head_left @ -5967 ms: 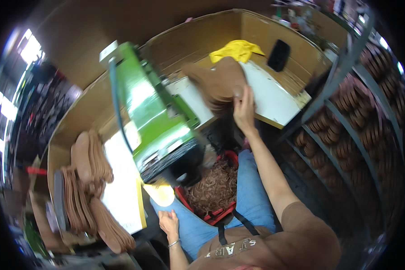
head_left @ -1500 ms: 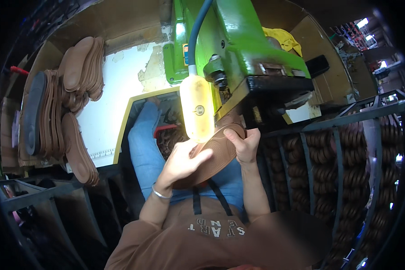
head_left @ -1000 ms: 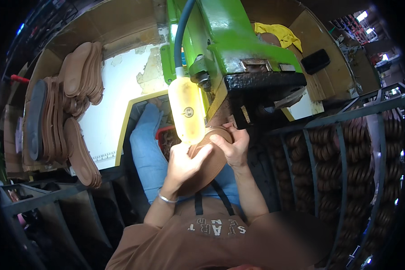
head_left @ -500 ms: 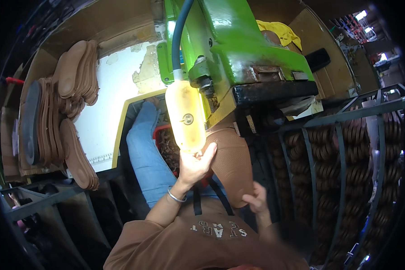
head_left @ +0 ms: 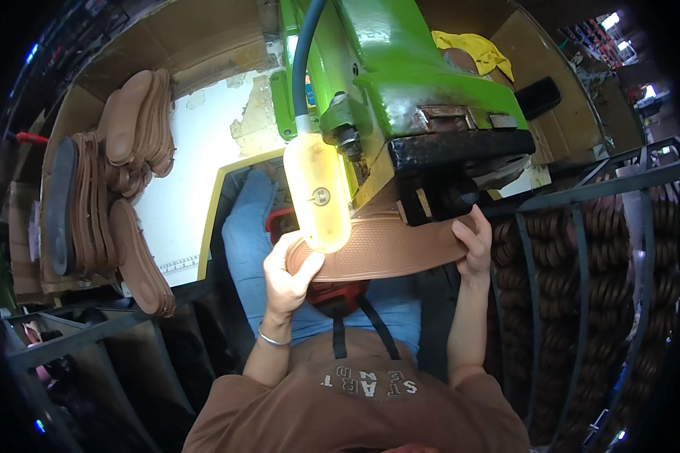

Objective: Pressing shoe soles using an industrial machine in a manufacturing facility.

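Note:
A brown textured shoe sole [head_left: 391,245] lies crosswise between my hands, under the black head of a green machine [head_left: 461,106]. My left hand [head_left: 285,278] grips its left end, thumb on top. At the other end, my right hand [head_left: 474,245] holds it with fingers bent over the edge, close to a dark round part of the machine head. The far edge of the sole runs beneath the machine, so its contact there is hidden. A lit yellow lamp [head_left: 319,192] hangs in front of the sole's left part and covers some of it.
On the white table [head_left: 177,208] at left stand stacks of brown soles [head_left: 137,121], with a grey one [head_left: 63,208] at the side. Racks of brown soles [head_left: 612,287] line the right. A red container [head_left: 340,296] sits below my hands. A yellow cloth [head_left: 476,53] lies behind the machine.
The sole has turned from pointing toward me to lying crosswise under the machine head. My right hand has moved up and away from me; my left hand has shifted left along with its end.

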The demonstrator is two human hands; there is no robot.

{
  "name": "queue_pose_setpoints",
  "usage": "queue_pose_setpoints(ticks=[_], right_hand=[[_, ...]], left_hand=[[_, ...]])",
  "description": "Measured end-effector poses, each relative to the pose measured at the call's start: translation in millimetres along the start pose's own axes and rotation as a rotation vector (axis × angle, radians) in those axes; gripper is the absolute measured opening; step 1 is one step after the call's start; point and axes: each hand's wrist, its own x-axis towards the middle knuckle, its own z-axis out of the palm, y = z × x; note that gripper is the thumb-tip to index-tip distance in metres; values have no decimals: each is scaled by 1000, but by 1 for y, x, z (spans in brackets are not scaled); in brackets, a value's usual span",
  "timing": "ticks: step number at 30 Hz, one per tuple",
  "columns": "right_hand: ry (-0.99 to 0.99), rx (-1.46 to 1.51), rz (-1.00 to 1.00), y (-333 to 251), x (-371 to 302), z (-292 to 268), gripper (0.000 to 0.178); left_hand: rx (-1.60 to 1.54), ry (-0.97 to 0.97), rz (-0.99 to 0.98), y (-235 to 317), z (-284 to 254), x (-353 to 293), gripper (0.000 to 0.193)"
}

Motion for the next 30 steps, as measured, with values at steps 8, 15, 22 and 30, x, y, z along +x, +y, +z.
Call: queue_pose_setpoints(ticks=[8,15,22,30], right_hand=[[-37,121,90,91,-30,-21,35],[1,386,375,147,-121,-1,38],[139,318,223,101,-134,-18,36],[147,251,232,95,-114,-29,43]], left_hand=[[16,130,-19,2,19,1,24],[125,-40,47,-17,68,30,19],[48,70,140,-28,61,22,16],[185,1,53,-18,64,21,19]])
